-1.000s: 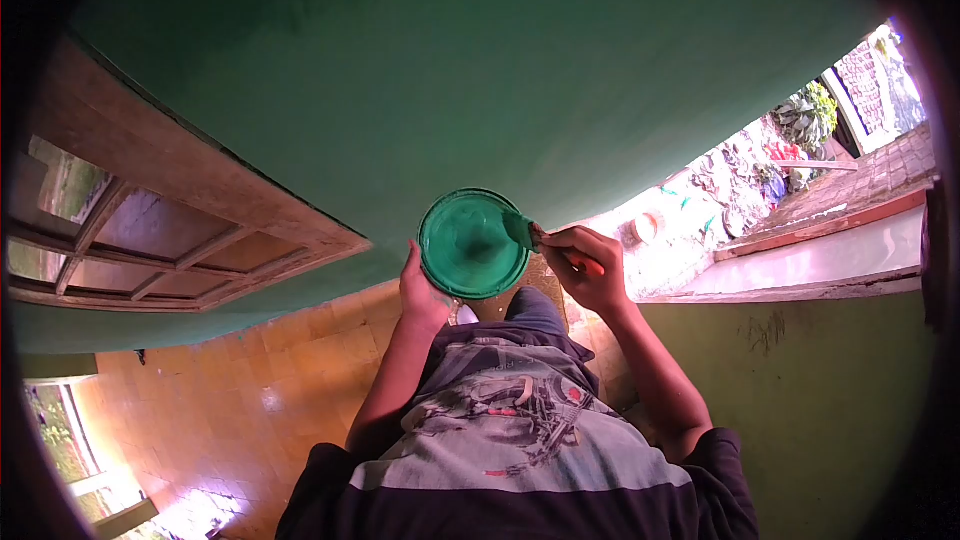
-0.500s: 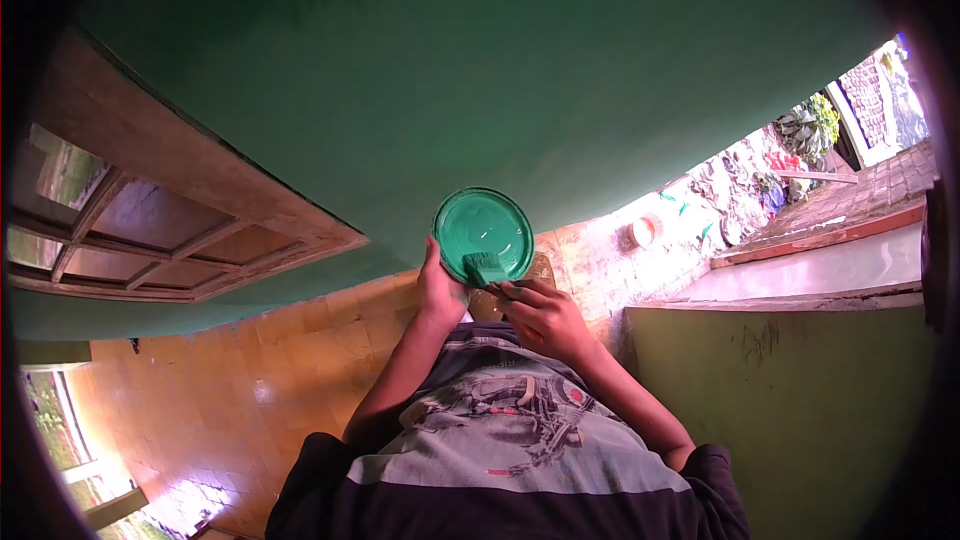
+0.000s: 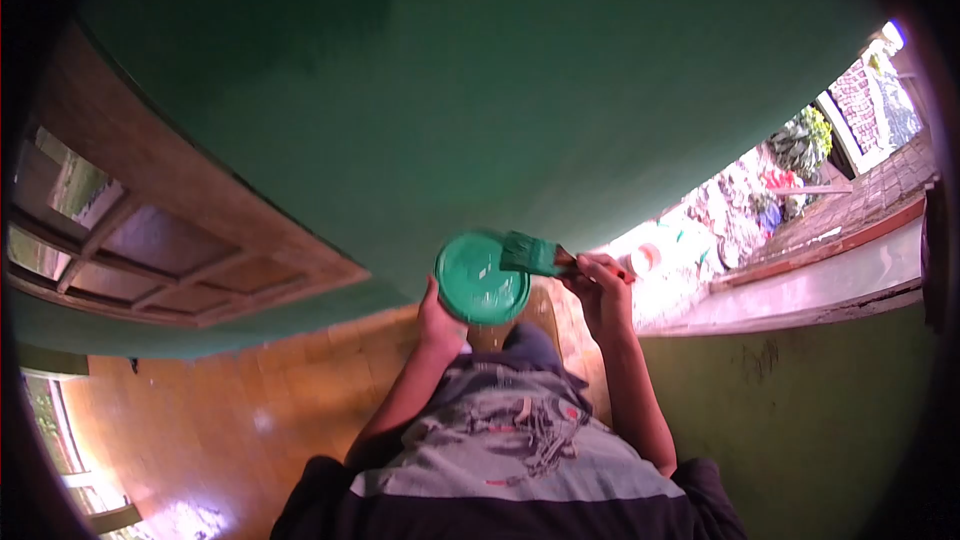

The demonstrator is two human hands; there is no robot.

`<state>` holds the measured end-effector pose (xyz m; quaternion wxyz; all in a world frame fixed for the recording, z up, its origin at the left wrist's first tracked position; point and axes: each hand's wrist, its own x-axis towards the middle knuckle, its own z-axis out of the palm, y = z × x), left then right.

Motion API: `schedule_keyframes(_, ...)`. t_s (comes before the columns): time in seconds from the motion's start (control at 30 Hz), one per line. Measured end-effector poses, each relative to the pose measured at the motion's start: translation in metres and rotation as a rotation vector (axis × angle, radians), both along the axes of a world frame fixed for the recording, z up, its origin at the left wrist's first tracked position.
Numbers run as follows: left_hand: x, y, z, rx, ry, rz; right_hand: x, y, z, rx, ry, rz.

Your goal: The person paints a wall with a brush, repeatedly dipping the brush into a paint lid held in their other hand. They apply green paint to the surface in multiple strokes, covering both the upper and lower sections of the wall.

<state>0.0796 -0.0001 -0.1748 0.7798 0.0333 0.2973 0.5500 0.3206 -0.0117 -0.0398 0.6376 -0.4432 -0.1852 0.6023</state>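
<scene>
My left hand (image 3: 441, 320) grips the lower left edge of a round lid (image 3: 480, 290) coated with wet green paint. In my right hand (image 3: 600, 288) is a paintbrush (image 3: 540, 256) with a reddish handle, its green-loaded bristles pointing left over the upper right rim of the lid. Whether the bristles touch the lid I cannot tell. Beyond both hands rises a green wall (image 3: 480, 90), darker at its upper left.
A wooden-framed window (image 3: 150, 240) is at the left, above an orange tiled floor (image 3: 250, 400). A white bucket (image 3: 642, 258) stands outside at the right, near rubble and plants (image 3: 800, 143). A low green wall (image 3: 790, 420) lies to my right.
The brush has risen off the lid's lower part and moved up and right with my right hand, its handle now showing. The lid has shifted slightly down.
</scene>
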Motion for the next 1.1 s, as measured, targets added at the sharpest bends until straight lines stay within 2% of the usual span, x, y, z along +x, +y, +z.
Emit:
schedule_keyframes(0.1,-0.003,0.001,0.002,-0.004,0.016,-0.005,0.033,0.019,0.004,0.201,0.07,0.037)
schedule_keyframes(0.17,-0.001,0.003,0.002,0.01,0.035,0.001,0.03,0.027,0.077,0.284,-0.013,-0.047)
schedule_keyframes(0.23,-0.002,0.006,-0.006,0.006,0.027,-0.018,0.047,0.044,0.124,0.549,-0.19,-0.065)
schedule_keyframes(0.3,-0.003,0.006,0.003,-0.009,0.064,-0.056,0.052,0.053,0.194,0.895,-0.475,-0.099)
schedule_keyframes(0.37,-0.005,0.009,0.008,-0.003,0.077,-0.076,0.038,0.056,0.27,1.183,-0.937,-0.284)
schedule_keyframes(0.4,-0.006,0.011,0.005,0.021,0.102,-0.103,0.036,0.056,0.308,1.337,-1.273,-0.381)
schedule_keyframes(0.43,-0.008,0.012,0.005,0.038,0.128,-0.131,0.031,0.061,0.34,1.462,-1.464,-0.487)
schedule_keyframes(0.53,-0.006,0.008,0.036,0.002,0.084,-0.131,0.017,0.077,0.411,1.594,-1.71,-0.66)
schedule_keyframes(0.57,-0.003,0.011,0.033,0.009,0.085,-0.128,0.012,0.085,0.429,1.6,-1.706,-0.665)
schedule_keyframes(0.63,0.0,0.013,0.012,-0.023,0.064,0.027,0.004,0.1,0.458,1.755,-1.683,-0.631)
schedule_keyframes(0.77,-0.004,0.014,-0.021,0.093,0.109,0.037,-0.007,0.128,0.48,1.829,-1.829,-0.696)
schedule_keyframes(0.83,-0.003,0.01,0.019,-0.109,0.054,0.021,-0.009,0.136,0.477,1.791,-2.021,-0.431)
schedule_keyframes(0.87,-0.007,0.012,0.0,-0.109,0.055,0.021,-0.007,0.129,0.477,1.79,-2.02,-0.432)
schedule_keyframes(0.9,-0.011,0.017,-0.032,0.017,0.11,0.024,-0.006,0.113,0.48,1.66,-1.958,-0.299)
schedule_keyframes(0.93,-0.014,0.018,-0.037,0.142,0.163,0.028,-0.006,0.104,0.482,1.531,-1.889,-0.171)
schedule_keyframes(0.97,-0.019,0.017,-0.041,0.139,0.161,0.029,-0.009,0.105,0.486,1.531,-1.889,-0.166)
schedule_keyframes(1.03,-0.023,0.014,0.003,0.137,0.122,-0.102,-0.014,0.113,0.5,1.742,-1.689,-0.371)
schedule_keyframes(1.1,-0.022,0.016,0.006,0.118,0.127,-0.113,-0.019,0.122,0.508,1.716,-1.753,-0.345)
